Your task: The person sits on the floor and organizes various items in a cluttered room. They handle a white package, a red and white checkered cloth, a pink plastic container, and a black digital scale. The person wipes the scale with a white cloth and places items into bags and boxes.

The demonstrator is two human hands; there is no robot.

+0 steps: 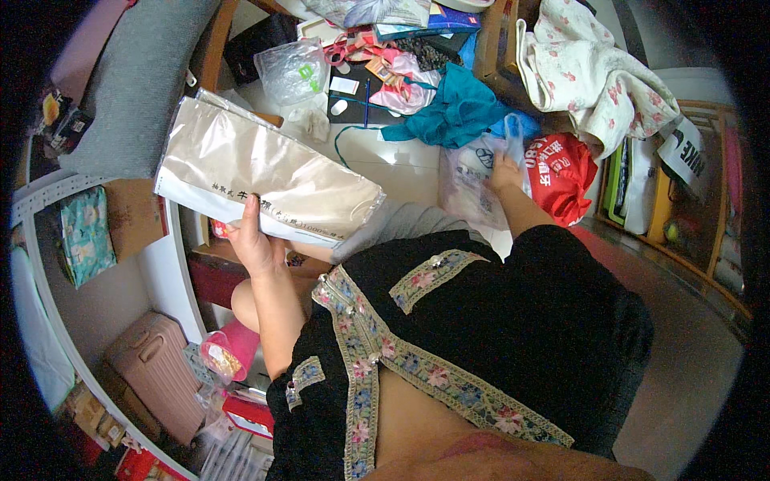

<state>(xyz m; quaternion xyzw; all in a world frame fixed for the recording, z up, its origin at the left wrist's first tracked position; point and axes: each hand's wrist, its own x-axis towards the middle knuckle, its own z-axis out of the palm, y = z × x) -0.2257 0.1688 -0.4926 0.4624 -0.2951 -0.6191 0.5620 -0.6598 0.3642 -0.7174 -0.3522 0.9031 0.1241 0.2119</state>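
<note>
A flat, glossy beige and white plastic packet [269, 168] is held up on the left by my left hand [261, 240]. The thumb lies over its lower edge, and the fingers are behind it. Further right, my right hand [507, 175] is closed on the upper part of a translucent plastic bag [469, 180] with printing on it. The bag's contents are hard to make out. Close to the right hand sit a red plastic bag [561, 176] and a bunched teal cloth [453, 108].
Ahead is a cluttered dark surface with a clear plastic bag [293, 70], red scissors [341, 50] and several small items. White floral fabric [589, 72] lies at the far right, above a wooden shelf [694, 232]. On the left are a grey cushion [140, 80] and a pink suitcase [156, 373].
</note>
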